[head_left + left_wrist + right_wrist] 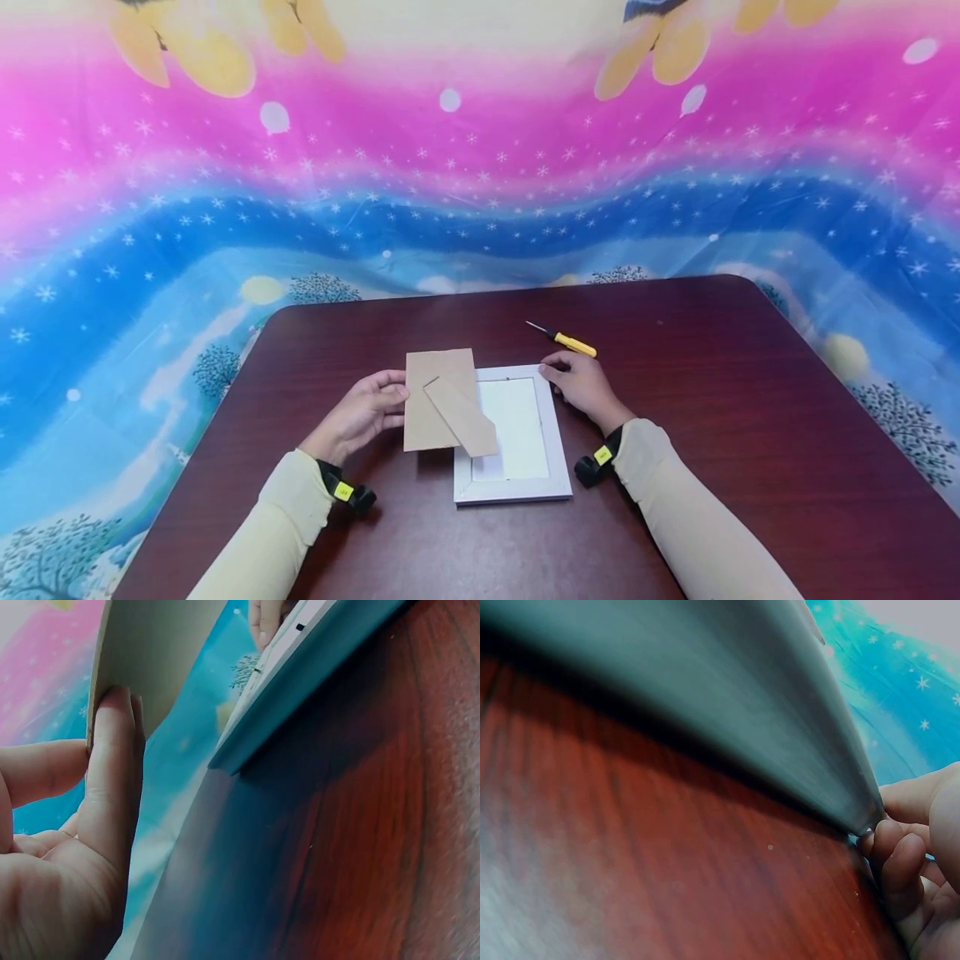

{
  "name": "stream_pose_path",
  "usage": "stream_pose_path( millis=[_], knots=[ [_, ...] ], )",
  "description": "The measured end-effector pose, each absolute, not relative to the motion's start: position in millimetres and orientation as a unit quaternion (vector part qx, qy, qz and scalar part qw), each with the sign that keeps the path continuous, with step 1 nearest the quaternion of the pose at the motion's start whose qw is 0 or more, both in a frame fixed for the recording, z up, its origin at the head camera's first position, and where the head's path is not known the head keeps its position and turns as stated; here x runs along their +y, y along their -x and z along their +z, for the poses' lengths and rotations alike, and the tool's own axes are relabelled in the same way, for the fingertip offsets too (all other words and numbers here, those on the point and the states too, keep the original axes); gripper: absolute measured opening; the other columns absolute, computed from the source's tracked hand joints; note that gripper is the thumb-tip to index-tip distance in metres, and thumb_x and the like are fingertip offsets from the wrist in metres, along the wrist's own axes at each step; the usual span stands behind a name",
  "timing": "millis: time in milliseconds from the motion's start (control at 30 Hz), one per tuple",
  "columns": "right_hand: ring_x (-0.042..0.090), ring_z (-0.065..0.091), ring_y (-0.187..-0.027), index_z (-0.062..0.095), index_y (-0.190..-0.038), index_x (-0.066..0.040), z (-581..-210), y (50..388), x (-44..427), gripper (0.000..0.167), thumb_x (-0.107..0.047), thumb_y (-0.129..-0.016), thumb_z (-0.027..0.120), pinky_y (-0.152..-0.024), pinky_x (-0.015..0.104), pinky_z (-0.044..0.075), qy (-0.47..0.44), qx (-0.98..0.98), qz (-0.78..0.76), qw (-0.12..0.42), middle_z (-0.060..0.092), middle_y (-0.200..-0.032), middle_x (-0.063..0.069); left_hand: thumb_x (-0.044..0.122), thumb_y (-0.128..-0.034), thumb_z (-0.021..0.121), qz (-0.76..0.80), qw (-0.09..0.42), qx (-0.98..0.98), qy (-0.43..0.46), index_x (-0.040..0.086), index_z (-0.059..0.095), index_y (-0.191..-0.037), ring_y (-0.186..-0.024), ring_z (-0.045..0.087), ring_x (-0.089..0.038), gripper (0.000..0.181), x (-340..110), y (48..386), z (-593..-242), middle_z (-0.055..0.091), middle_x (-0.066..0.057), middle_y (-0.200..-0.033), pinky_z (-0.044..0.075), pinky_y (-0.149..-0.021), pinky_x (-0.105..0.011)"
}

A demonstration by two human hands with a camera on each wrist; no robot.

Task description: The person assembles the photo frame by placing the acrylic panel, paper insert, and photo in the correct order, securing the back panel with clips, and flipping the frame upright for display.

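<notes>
My left hand (366, 412) holds a brown cardboard backing board (424, 425) by its left edge, thumb on one face and fingers behind. A slanted easel stand leg (463, 417) lies across the board. The board is raised above the table and overlaps the left part of a white picture frame (558, 467). That frame lies flat, its pale inner panel (525, 425) showing. At the frame's far right corner, my right hand (587, 388) pinches the edge; in the right wrist view its curled fingers (904, 862) meet the corner of the frame's side (705, 697).
A yellow-handled screwdriver (576, 344) lies on the dark red wooden table (720, 400), just beyond the right hand. Behind the table's far edge hangs a colourful printed cloth (480, 217). Both wrists wear black straps with small cameras.
</notes>
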State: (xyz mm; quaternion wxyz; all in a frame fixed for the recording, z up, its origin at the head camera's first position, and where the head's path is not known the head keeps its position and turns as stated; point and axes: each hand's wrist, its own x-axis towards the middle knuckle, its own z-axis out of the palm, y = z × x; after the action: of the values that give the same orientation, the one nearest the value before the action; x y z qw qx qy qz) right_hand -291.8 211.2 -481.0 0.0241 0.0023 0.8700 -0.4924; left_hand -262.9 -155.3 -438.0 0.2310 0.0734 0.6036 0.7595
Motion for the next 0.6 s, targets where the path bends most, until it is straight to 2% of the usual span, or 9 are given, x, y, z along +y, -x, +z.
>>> stream_pose_path(
  millis=[600],
  knots=[
    [0.026, 0.057, -0.064, 0.069, -0.111, -0.016, -482.5, 292.0, 212.4, 0.022, -0.031, -0.096, 0.064, -0.056, 0.037, 0.050, 0.002, 0.869, -0.494, 0.023, 0.063, -0.080, 0.007, -0.006, -0.0990, 0.045, 0.753, 0.258, 0.597, -0.097, -0.012, 0.038, -0.128, -0.088, 0.067, -0.024, 0.031, -133.6, 260.0, -446.8, 0.063, -0.008, -0.093, 0.056, -0.080, -0.041]
  ],
)
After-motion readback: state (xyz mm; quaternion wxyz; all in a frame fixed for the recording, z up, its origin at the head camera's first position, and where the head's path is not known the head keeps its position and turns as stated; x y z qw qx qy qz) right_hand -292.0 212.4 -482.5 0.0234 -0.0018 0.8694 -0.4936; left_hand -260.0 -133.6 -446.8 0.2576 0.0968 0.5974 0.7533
